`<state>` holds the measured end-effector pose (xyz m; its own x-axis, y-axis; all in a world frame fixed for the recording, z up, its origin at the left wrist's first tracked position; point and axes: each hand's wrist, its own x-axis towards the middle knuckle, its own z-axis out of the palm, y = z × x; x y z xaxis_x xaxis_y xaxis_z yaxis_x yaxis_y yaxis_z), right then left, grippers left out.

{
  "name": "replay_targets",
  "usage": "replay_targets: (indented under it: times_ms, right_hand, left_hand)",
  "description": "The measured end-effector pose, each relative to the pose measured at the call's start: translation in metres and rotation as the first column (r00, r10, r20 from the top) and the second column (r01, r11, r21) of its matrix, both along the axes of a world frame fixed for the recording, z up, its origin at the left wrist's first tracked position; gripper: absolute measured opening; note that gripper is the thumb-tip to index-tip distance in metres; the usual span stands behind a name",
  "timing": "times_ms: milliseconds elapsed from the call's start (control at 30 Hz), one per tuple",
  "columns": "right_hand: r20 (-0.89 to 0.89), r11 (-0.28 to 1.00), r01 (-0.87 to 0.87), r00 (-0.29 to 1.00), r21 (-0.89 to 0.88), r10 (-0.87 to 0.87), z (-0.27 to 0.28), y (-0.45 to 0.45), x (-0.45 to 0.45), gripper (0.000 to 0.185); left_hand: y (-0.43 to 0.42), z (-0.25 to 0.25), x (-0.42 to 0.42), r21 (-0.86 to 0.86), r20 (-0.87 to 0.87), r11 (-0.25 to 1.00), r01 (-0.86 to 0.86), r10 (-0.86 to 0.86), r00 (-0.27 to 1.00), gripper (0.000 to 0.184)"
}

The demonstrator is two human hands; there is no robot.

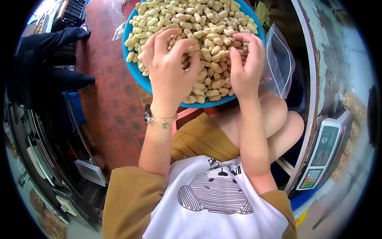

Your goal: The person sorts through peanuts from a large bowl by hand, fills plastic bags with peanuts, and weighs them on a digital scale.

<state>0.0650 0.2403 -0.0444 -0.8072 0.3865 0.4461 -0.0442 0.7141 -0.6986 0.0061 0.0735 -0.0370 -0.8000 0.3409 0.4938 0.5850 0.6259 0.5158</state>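
Unshelled peanuts (217,49) fill a wide blue basin (140,81) in front of me. My left hand (169,59) curls over the left part of the heap, with a few peanuts between its thumb and fingers. On the right side my right hand (247,65) reaches into the heap, its thumb and index finger apart and touching peanuts. The other fingers of that hand are partly hidden. The basin sits just beyond my knees.
A clear zip bag (279,59) lies right of the basin. A digital scale (321,153) stands farther right, near a ledge (312,79). Another person's dark-clothed legs (51,59) are at left on the red tiled floor (109,99), near a blue bin (73,111).
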Motion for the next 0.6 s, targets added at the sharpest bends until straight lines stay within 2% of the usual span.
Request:
replay_targets:
  times_ms: [133, 167, 267, 300, 400, 433, 500, 533, 567, 600]
  right_hand:
    - [-0.006, 0.997, 0.02, 1.0, -0.069, -0.021, -0.005, -0.006, -0.006, 0.025]
    - [-0.05, 1.0, -0.009, 0.999, 0.0, 0.009, -0.01, -0.004, -0.009, 0.03]
    - [-0.077, 0.995, 0.013, 0.997, -0.103, -0.021, -0.013, -0.006, -0.009, 0.037]
    - [0.007, 0.989, 0.002, 1.0, -0.151, -0.001, -0.006, -0.007, -0.006, 0.041]
    - [-0.087, 0.972, -0.013, 0.996, -0.235, -0.008, -0.013, -0.005, -0.01, 0.042]
    - [-0.124, 0.931, -0.05, 0.992, -0.362, 0.005, -0.011, -0.006, -0.01, 0.045]
    - [-0.176, 0.874, -0.108, 0.984, -0.474, 0.026, -0.018, 0.002, -0.012, 0.047]
    - [-0.165, 0.884, -0.103, 0.986, -0.456, 0.029, -0.02, 0.003, -0.012, 0.047]
    - [-0.153, 0.894, -0.097, 0.988, -0.438, 0.032, -0.019, 0.003, -0.013, 0.048]
    - [-0.104, 0.937, -0.058, 0.994, -0.344, 0.024, -0.017, -0.001, -0.014, 0.048]
  left_hand:
    - [0.022, 0.007, 0.001, -0.105, 0.039, 0.994, 0.012, -0.008, 0.999, 0.026]
    - [0.025, 0.008, 0.001, -0.125, 0.035, 0.992, 0.008, -0.004, 0.999, 0.027]
    - [0.026, 0.003, -0.003, -0.069, 0.1, 0.997, 0.04, -0.033, 0.994, 0.025]
    - [0.023, 0.004, -0.003, -0.089, 0.085, 0.994, 0.056, -0.048, 0.995, 0.028]
    - [0.017, -0.004, -0.008, 0.264, 0.224, 0.963, 0.046, -0.107, 0.969, 0.032]
    - [0.015, -0.009, -0.007, 0.389, 0.244, 0.921, -0.018, -0.085, 0.966, 0.033]
    - [0.007, -0.015, -0.007, 0.435, 0.276, 0.9, -0.036, -0.095, 0.957, 0.034]
    - [0.004, -0.016, -0.006, 0.458, 0.291, 0.888, -0.047, -0.1, 0.952, 0.035]
    - [0.004, -0.014, -0.006, 0.397, 0.285, 0.918, -0.018, -0.105, 0.953, 0.038]
    - [0.006, -0.012, -0.005, 0.288, 0.232, 0.958, -0.008, -0.062, 0.971, 0.038]
